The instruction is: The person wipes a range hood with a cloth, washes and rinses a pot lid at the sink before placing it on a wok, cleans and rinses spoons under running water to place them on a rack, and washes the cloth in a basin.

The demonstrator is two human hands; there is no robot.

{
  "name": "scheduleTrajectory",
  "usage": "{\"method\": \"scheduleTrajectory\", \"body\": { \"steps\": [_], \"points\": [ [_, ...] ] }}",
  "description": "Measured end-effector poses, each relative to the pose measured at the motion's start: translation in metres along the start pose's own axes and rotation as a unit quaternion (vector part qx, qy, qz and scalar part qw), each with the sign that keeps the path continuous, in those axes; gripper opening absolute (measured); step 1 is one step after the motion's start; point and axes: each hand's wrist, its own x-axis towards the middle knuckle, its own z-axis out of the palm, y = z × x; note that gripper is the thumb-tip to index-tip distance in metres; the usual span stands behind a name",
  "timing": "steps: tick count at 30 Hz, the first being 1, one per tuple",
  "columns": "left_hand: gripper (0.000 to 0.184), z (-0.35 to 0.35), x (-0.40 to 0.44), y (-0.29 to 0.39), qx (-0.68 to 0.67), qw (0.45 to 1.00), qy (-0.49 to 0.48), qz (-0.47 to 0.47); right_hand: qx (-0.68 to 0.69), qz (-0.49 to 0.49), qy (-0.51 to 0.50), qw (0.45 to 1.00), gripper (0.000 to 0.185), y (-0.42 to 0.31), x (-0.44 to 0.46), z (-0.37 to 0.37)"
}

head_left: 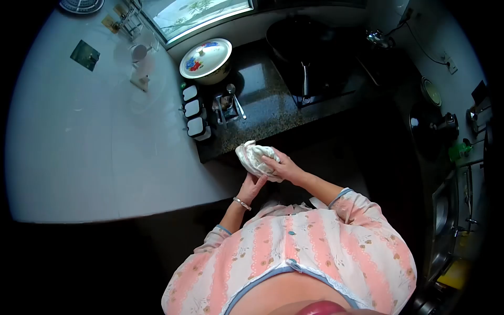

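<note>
A crumpled white cloth [257,159] with faint coloured marks is held between both hands, in front of the counter's near edge. My left hand [252,188], below a bracelet-like silver band on the wrist, grips the cloth from its lower side. On the cloth's right side lies my right hand [284,166], its fingers closed over the folds. The cloth hides part of the fingers of both hands.
Beyond the cloth is a dark speckled counter [268,116] with a lidded enamel pot [207,60], white-lidded containers [193,108], a spoon [237,102] and a small packet. A dark wok [296,39] sits on the stove. The sink [443,210] is at the right.
</note>
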Motion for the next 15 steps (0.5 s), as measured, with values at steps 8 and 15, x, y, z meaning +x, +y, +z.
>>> {"method": "scheduleTrajectory", "body": {
  "steps": [8,15],
  "points": [
    [0.047,-0.001,0.077,0.029,0.163,0.979,-0.045,-0.114,0.021,0.061,0.156,0.986,0.037,0.025,0.015,-0.066],
    [0.024,0.094,0.144,0.028,0.36,0.904,-0.217,-0.086,0.303,0.154,0.339,0.877,0.038,0.068,-0.029,-0.192]
  ]
}}
